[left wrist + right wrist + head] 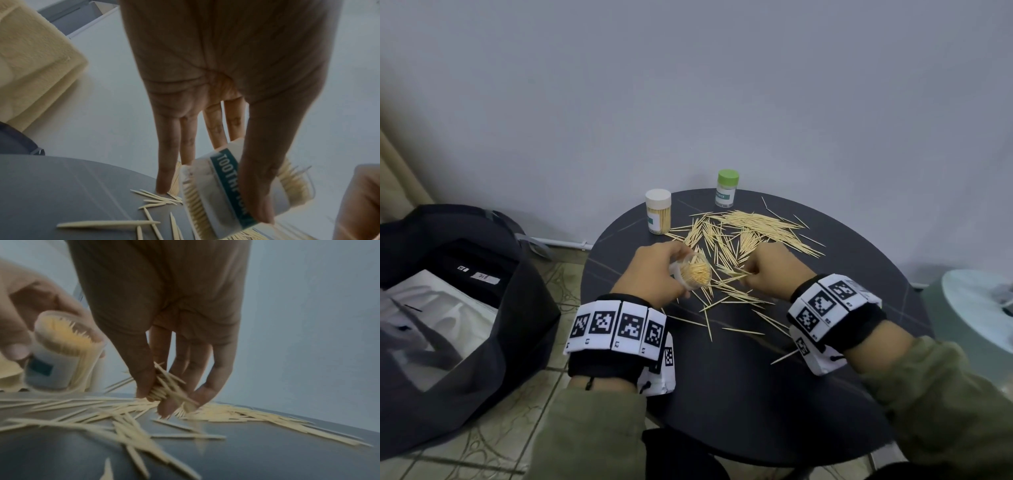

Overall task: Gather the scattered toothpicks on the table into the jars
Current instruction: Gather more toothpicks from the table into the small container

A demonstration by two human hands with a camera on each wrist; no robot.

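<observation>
Head view: round dark table [808, 394] by grey wall [722, 85]; left hand [654, 274] grasps jar [693, 272], right hand [774, 270] pinches toothpicks [736, 272].

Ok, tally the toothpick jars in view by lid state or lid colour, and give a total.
White-lidded jar: 1
Green-lidded jar: 1
Open jar, no lid, held tilted in the left hand: 1
Total: 3 jars

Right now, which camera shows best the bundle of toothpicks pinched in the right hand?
The right wrist view: the bundle sits unobstructed between the fingertips of the right hand. The head view shows only protruding tips; the left wrist view shows none.
</observation>
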